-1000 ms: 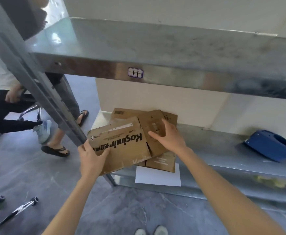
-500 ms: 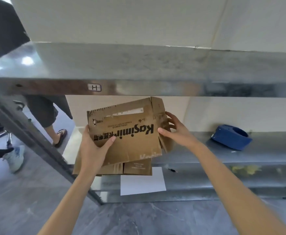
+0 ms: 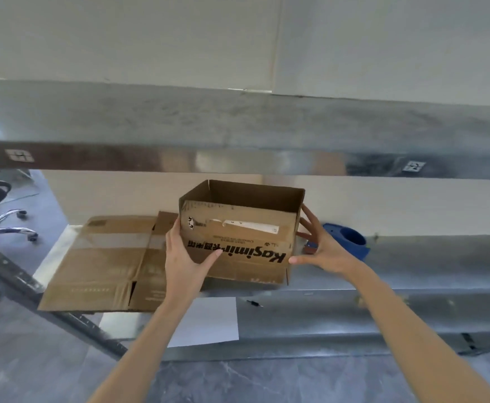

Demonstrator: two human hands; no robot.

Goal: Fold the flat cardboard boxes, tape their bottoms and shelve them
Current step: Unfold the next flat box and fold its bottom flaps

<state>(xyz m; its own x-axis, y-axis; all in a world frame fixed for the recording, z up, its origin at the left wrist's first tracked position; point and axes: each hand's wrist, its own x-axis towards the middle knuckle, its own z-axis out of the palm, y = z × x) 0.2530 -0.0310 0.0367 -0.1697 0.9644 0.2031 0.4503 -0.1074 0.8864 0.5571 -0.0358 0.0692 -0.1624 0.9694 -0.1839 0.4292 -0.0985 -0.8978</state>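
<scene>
The box [image 3: 239, 237] has gone from flat to squared open, mid-frame over the lower shelf [image 3: 412, 271]. My left hand [image 3: 185, 257] grips its left corner; my right hand [image 3: 322, 251] presses spread fingers against its right side. Bottom untaped yet, I judge. More flat cardboard [image 3: 101, 263] waits at left. The blue tape dispenser [image 3: 351, 239] lies just behind my right hand, and the upper shelf [image 3: 238, 126] hangs close overhead.

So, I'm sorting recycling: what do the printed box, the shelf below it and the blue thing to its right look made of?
Box: brown cardboard, matte, creased at the folds, with a torn label. Shelf: sheet metal, probably steel, dull grey with a blurry sheen. Blue object: likely moulded plastic, smooth and evenly coloured.
</scene>
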